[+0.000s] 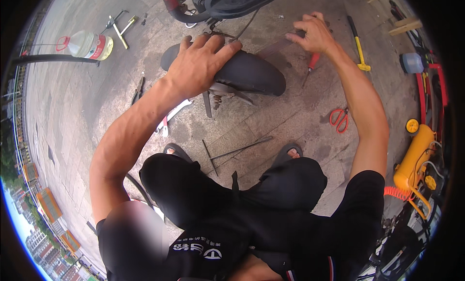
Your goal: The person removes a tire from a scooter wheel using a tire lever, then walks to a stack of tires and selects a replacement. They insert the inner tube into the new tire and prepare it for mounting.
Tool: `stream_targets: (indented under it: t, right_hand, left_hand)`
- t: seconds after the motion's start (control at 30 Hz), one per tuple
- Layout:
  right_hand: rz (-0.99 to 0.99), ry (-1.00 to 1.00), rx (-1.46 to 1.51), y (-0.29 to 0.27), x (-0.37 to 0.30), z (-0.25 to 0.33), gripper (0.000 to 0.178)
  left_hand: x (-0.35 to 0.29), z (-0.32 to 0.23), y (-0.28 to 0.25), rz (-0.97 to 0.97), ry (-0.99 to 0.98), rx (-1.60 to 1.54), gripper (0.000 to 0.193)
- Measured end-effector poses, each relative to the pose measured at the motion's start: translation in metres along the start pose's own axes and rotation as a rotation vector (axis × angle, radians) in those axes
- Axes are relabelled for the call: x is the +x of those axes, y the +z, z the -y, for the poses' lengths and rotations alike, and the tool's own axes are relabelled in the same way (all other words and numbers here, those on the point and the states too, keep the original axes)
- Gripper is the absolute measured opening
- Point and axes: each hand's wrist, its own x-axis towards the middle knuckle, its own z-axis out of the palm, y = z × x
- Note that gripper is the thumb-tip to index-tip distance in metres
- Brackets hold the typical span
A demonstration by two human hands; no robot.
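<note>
My left hand [201, 63] lies over the top of a black tire [259, 75], its fingers curled across the tread. The tire is on a wheel whose metal hub parts [225, 94] show below it, under a dark vehicle body [237, 2]. To the right of the tire, my right hand [314, 33] is raised with bent fingers and the thumb pointing left. It seems to hold one end of a flat, dark reddish strip [275, 47] that reaches toward the tire; motion blurs the strip. Just below that hand, a red-handled screwdriver [313, 63] rests on the paving.
Right of me lie a yellow-handled hammer [358, 46], red-handled scissors [339, 120] and an orange-yellow air tank [414, 157]. Leftward are a clear jug [89, 45], a T-wrench [118, 31], pliers [139, 90] and a wrench [178, 110]. A long T-handled rod [240, 148] lies between my feet.
</note>
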Motion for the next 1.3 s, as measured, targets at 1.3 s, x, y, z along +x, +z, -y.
stream_targets:
  t: [1.3]
  right_hand:
    - [-0.151, -0.563, -0.154, -0.054, 0.061, 0.023, 0.049]
  left_hand:
    - [0.021, 0.011, 0.006, -0.121, 0.012, -0.082, 0.057]
